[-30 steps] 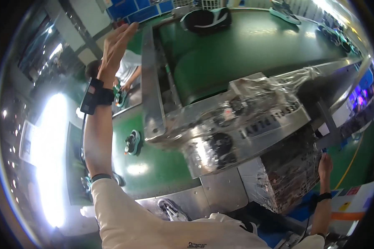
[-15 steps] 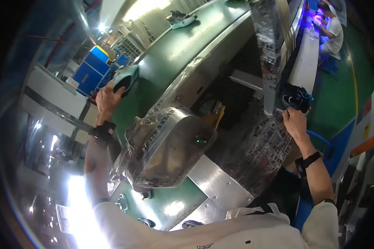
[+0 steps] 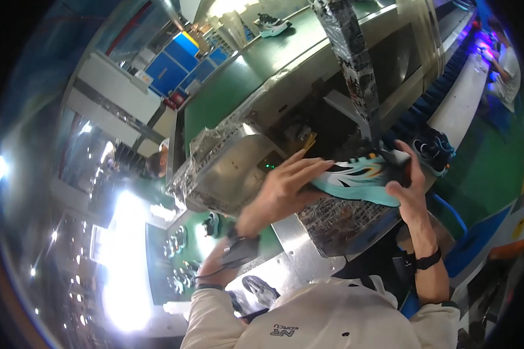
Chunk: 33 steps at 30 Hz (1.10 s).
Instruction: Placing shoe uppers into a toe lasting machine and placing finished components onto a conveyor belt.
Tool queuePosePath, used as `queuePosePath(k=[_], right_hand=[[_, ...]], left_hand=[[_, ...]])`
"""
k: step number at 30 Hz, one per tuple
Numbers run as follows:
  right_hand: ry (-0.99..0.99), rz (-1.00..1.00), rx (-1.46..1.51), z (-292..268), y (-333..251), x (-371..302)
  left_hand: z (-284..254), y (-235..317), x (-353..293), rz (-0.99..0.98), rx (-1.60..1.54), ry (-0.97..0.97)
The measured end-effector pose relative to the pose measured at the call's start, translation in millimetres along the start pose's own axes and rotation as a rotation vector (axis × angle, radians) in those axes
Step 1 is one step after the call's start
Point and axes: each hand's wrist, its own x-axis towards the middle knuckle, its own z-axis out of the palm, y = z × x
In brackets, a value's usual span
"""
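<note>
Nearest, cream shirt (image 3: pixel 332 317) of the person; just left of it, grey shoe (image 3: pixel 260 291) on a metal worktop (image 3: pixel 303 262); dark straps (image 3: pixel 429 260) on both wrists; teal-soled shoe (image 3: pixel 355 180), black and white upper, held up mid-scene over a plastic-wrapped box (image 3: pixel 343 227), toe left, opening right; right hand (image 3: pixel 413 189) at its right end, fingers gripping it, thumb on the near side, others on the far side; left hand (image 3: pixel 288 187) at the toe, blurred, fingers stretched out and overlapping it, cannot tell if they grip or only touch; black shoe (image 3: pixel 434 151) just beyond the right hand, to the right; left, green belt (image 3: pixel 268 241) with more shoes (image 3: pixel 174 244) at its left part; beyond the left hand, rounded metal housing (image 3: pixel 230 171), green lights on it; plastic-wrapped post (image 3: pixel 349 64) beyond the held shoe; farther, second green belt (image 3: pixel 215 107), dark pale-soled shoe (image 3: pixel 273 26) at its far end; far left, blue boxes (image 3: pixel 174 67); far right, another person (image 3: pixel 509 70) by a white worktop (image 3: pixel 463 110), purple light there.
</note>
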Motion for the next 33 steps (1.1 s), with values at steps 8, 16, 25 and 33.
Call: queuePosePath(k=[8,16,25,33], right_hand=[[0.021,-0.35,-0.584,3.0,51.3,-41.1],[-0.385,-0.6,-0.942,99.6,-25.0,-53.2],[-0.757,-0.496,-0.927,183.5,28.9,-65.5],[-0.518,-0.49,-1.098,161.9,6.7,-35.2]], left_hand=[[142.8,-43.9,-41.1,-0.441,0.096,0.115],[151.7,-54.8,-55.0,-0.471,-0.008,0.253],[153.9,-52.3,-56.7,-0.487,-0.012,0.232],[149.6,-70.3,-69.7,-0.409,-0.056,0.318]])
